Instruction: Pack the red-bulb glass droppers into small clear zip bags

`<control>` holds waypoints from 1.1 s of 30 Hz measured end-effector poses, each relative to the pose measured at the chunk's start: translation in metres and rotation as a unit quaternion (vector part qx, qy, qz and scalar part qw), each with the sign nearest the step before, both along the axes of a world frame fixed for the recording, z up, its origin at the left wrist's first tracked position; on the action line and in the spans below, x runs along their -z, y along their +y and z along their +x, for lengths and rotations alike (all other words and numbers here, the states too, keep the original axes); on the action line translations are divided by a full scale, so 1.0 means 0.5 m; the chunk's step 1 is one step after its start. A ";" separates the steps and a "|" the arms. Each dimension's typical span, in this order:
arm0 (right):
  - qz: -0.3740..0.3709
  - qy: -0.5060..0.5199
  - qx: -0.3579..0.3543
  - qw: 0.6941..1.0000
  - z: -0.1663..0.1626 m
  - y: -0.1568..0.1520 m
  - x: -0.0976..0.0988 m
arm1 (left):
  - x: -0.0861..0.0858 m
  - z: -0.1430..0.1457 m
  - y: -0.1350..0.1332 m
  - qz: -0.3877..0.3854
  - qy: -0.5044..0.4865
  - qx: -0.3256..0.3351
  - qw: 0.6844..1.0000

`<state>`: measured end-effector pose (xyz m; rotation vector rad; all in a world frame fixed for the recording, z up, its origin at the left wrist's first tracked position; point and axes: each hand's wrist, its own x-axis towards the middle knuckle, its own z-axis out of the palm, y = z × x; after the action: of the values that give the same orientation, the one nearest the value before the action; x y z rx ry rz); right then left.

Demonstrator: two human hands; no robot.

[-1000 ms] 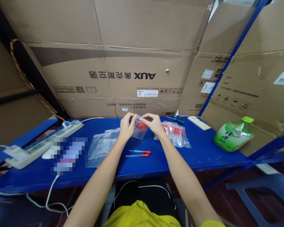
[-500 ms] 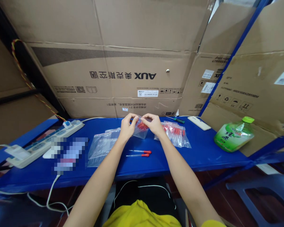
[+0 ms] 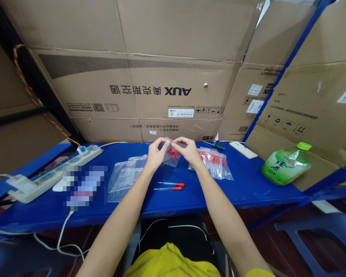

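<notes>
Between my two hands is a clear zip-lock bag (image 3: 170, 159) with red-bulbed droppers inside. My left hand (image 3: 158, 153) is closed, pinching the bag's top edge at its left part. My right hand (image 3: 187, 150) is closed too, gripping the same edge a little to the right. Two droppers (image 3: 177, 186) with red bulbs and thin clear stems lie on the blue table in front of the bag. Flat clear zip-lock bags (image 3: 122, 179) lie left of my left forearm. Filled bags (image 3: 219, 165) of red-bulbed droppers lie beyond my right wrist.
A power strip (image 3: 57, 169) and a blurred-out phone-like object (image 3: 88, 186) with a white cable lie at left. At right are a green-handled screwdriver (image 3: 217, 146), a white phone (image 3: 243, 150) and a green tea bottle (image 3: 286, 165). Cardboard (image 3: 161, 77) walls the back of the blue table (image 3: 242, 188).
Both hands stay at the bag's top edge, with only a slight shift of the fingers. The whole view has moved a little; the things on the table lie as before.
</notes>
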<state>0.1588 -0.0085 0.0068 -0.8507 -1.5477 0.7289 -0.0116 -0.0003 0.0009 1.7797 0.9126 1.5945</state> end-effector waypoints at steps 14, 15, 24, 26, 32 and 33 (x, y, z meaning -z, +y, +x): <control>-0.048 0.087 -0.007 0.995 -0.002 0.005 0.000 | 0.002 -0.002 0.005 -0.003 -0.043 0.039 0.998; -0.051 0.093 -0.008 0.994 -0.001 0.006 0.000 | 0.004 -0.002 0.006 -0.006 -0.041 0.042 0.998; -0.085 0.117 -0.015 0.989 -0.003 0.008 0.003 | 0.003 0.001 0.002 -0.018 -0.016 0.015 1.000; -0.089 0.120 -0.014 0.989 -0.006 0.007 0.003 | 0.003 0.002 0.002 -0.015 -0.015 0.009 1.000; -0.075 0.127 -0.005 0.989 -0.002 0.008 0.002 | 0.006 -0.001 0.008 -0.029 -0.050 -0.017 0.998; -0.075 0.128 0.004 0.989 0.000 0.010 0.002 | 0.006 -0.002 0.010 -0.033 -0.059 -0.023 0.997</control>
<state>0.1591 -0.0036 0.0058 -0.8370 -1.2724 0.9197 -0.0128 0.0045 -0.0019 1.6113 0.9456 1.6601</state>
